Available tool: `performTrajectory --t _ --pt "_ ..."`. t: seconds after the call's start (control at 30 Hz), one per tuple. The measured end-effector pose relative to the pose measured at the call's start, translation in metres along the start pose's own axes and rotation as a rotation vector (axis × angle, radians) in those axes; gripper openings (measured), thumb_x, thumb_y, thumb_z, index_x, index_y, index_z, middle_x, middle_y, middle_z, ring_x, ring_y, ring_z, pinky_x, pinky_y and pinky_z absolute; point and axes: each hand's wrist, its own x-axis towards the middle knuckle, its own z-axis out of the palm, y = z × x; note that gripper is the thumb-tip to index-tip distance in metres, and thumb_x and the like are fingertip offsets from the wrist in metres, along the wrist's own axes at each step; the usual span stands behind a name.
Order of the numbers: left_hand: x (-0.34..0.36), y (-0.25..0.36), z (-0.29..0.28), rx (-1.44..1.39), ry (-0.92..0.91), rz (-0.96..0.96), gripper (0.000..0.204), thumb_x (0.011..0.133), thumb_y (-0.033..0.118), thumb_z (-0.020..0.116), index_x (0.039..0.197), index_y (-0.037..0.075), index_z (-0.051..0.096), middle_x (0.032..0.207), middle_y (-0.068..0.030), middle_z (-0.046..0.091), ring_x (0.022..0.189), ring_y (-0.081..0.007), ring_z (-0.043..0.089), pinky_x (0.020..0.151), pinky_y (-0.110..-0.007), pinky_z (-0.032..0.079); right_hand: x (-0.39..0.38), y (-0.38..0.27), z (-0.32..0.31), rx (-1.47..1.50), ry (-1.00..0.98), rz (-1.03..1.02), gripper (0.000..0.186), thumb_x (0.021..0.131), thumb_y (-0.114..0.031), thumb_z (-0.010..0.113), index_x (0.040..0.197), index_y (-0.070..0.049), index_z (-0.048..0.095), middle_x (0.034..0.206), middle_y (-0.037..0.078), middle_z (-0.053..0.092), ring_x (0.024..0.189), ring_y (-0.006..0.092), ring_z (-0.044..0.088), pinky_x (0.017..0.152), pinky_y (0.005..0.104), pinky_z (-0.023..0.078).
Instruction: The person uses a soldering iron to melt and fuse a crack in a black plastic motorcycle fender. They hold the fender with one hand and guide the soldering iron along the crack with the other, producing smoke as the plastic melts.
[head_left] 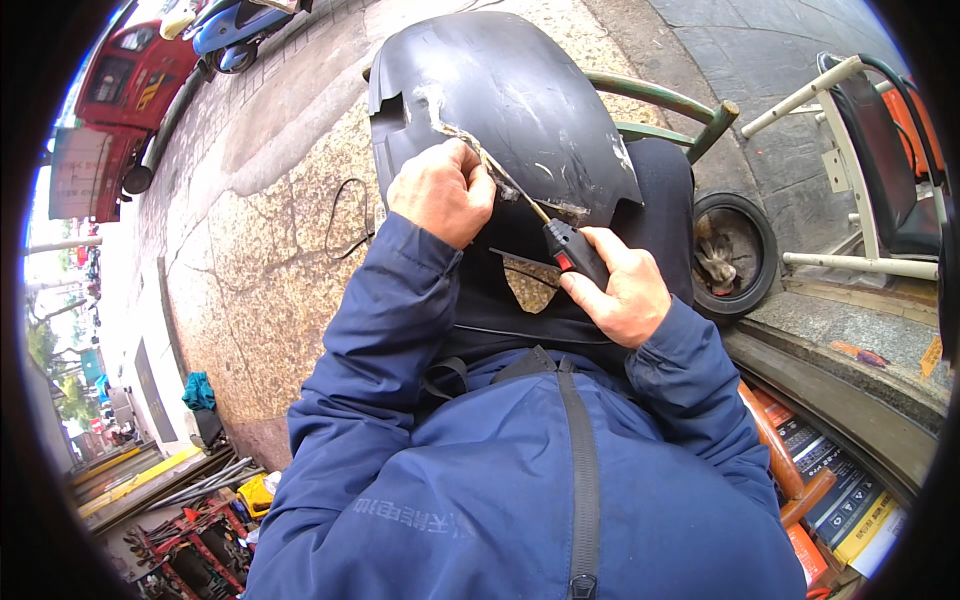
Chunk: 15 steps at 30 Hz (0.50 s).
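In the upper middle of the frame the left hand (443, 190) pinches the cracked edge of the black fender (520, 100), while the right hand (620, 285) (lower right) grips a tool (573, 250) angled up-left along the crack.

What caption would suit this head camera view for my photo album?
A left hand steadies a cracked black plastic fender while the right hand applies a black soldering tool to the crack.
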Motion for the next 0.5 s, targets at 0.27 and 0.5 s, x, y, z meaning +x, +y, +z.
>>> performTrajectory --t 0.27,0.5 --pt "-0.003 -0.009 0.005 -0.071 0.052 0.068 0.005 0.088 0.006 0.072 0.088 0.001 0.072 0.072 -0.0099 0.07 0.063 -0.0167 0.067 0.062 -0.031 0.053 -0.001 -0.003 -0.002 0.003 -0.017 0.048 0.043 0.089 -0.014 0.075 0.125 0.003 0.06 0.086 0.022 0.071 0.076 0.0308 0.072 0.073 0.0372 0.055" --pt "-0.005 -0.011 0.006 -0.078 0.074 0.1 0.005 0.088 0.004 0.072 0.091 0.0 0.073 0.075 -0.0092 0.071 0.065 -0.014 0.067 0.063 -0.03 0.054 -0.001 0.0 0.0 -0.02 0.017 -0.024 0.042 0.089 -0.018 0.076 0.123 0.002 0.06 0.08 0.026 0.07 0.072 0.04 0.073 0.067 0.0419 0.056"
